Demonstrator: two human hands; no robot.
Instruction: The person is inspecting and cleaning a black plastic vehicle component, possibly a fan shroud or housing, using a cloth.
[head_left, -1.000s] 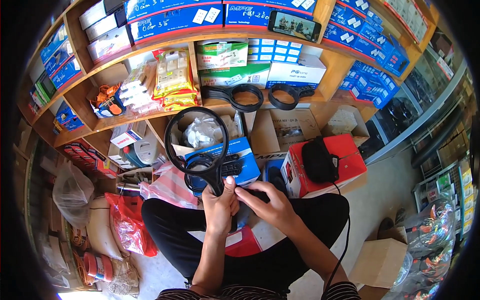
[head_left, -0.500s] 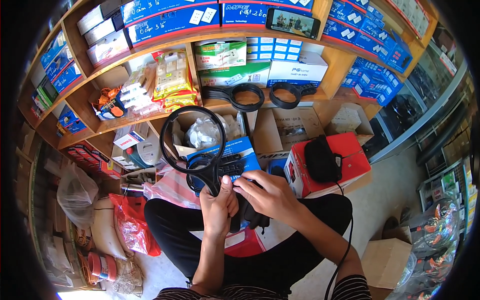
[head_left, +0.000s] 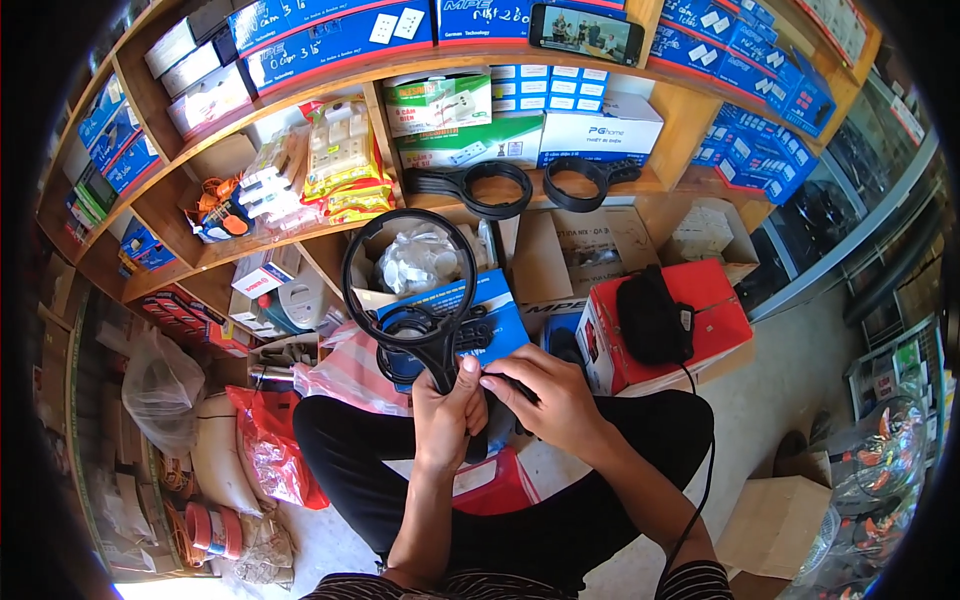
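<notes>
The left hand is closed round the handle of a large black plastic ring-headed piece. The piece's long axis slants from the grip, at about five o'clock, to the open ring at eleven, so the left hand is the nearer one. At three o'clock from it, the right hand has bent fingers, tips close beside the handle; whether they pinch anything cannot be told. A blue printed cardboard box sits beyond, at one o'clock.
</notes>
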